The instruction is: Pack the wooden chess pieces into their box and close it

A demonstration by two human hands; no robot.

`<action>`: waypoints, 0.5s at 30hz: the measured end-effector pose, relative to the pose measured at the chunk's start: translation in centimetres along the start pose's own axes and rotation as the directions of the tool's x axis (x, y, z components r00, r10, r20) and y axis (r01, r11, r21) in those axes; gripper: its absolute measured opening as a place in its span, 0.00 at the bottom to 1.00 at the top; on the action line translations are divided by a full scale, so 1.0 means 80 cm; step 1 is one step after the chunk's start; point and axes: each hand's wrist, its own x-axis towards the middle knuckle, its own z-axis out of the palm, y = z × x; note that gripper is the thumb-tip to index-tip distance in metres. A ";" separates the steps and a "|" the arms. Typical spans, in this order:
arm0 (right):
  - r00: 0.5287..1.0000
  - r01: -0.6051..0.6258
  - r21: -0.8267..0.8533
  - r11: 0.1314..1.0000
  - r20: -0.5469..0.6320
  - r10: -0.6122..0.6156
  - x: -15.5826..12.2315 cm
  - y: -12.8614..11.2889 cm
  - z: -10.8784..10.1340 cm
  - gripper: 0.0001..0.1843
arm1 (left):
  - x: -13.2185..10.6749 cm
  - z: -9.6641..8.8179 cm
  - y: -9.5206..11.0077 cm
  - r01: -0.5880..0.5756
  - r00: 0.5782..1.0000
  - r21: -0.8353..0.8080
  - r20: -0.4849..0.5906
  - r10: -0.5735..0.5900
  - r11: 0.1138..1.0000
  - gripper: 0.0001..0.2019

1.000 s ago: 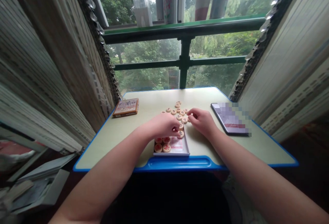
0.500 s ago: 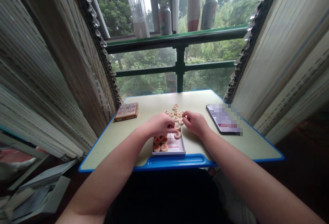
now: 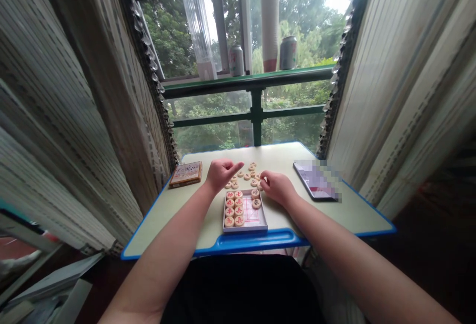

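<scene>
Worktop (image 3: 163, 212), near edge: boxed discs (image 3: 239, 212).
Likely light, hard; I'd pinch rims. Left hand (image 3: 225, 170), thumb spread; right hand (image 3: 275, 185), can't tell.

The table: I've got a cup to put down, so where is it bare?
Bare: the table beyond the pieces; left, between box and left arm; right, between phone and right arm. Crowded: just past the tray, where pieces, left hand and right hand cluster.

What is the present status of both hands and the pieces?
Left hand beside loose pieces, thumb extended, grip unclear. Right hand at their right, grip unclear. Open box shows eight red-marked pieces, two black-marked. Phone apart, right.
</scene>
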 end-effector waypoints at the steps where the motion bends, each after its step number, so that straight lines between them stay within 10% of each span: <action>1: 1.000 -0.017 -0.004 1.000 -0.004 0.017 0.000 0.001 -0.001 0.13 | 0.002 0.000 -0.006 0.008 1.000 0.016 0.006 -0.008 1.000 0.29; 7: 0.972 -0.236 -0.002 0.972 0.006 0.236 0.007 0.006 -0.004 0.15 | -0.015 -0.011 -0.029 0.269 0.938 0.108 0.197 -0.286 0.957 0.24; 15: 0.942 -0.333 -0.003 0.943 0.030 0.333 0.017 0.009 -0.002 0.17 | -0.091 -0.010 -0.033 0.310 0.949 0.443 -0.085 -0.304 0.841 0.21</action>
